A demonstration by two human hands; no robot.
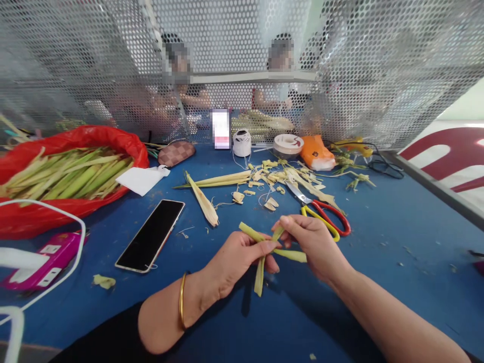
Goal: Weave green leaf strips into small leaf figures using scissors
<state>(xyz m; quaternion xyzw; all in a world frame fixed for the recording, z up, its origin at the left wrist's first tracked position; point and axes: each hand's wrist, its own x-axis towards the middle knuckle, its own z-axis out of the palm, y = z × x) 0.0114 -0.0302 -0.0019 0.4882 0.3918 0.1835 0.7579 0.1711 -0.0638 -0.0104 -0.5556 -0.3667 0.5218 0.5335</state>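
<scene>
Pale green corn husk strips [259, 277] cross one another between my two hands, just above the blue table. My left hand [245, 252] pinches them near the crossing, thumb on top, and a gold bangle circles that wrist. With thumb and forefinger, my right hand [306, 239] grips the upper strip end; its other fingers are curled. One strip points down, another to the right, a third to the upper left. Scissors [333, 218] with red and yellow handles lie just beyond my right hand. Husk scraps [272, 174] and a dry husk [202, 201] lie farther back.
A red bag [75, 212] full of husks stands at left, near a phone [151, 237] and a purple power strip [53, 262] with a white cable. String [242, 142], tape [288, 145] and an orange packet [317, 153] line the perforated metal screen [234, 40]. People sit behind it.
</scene>
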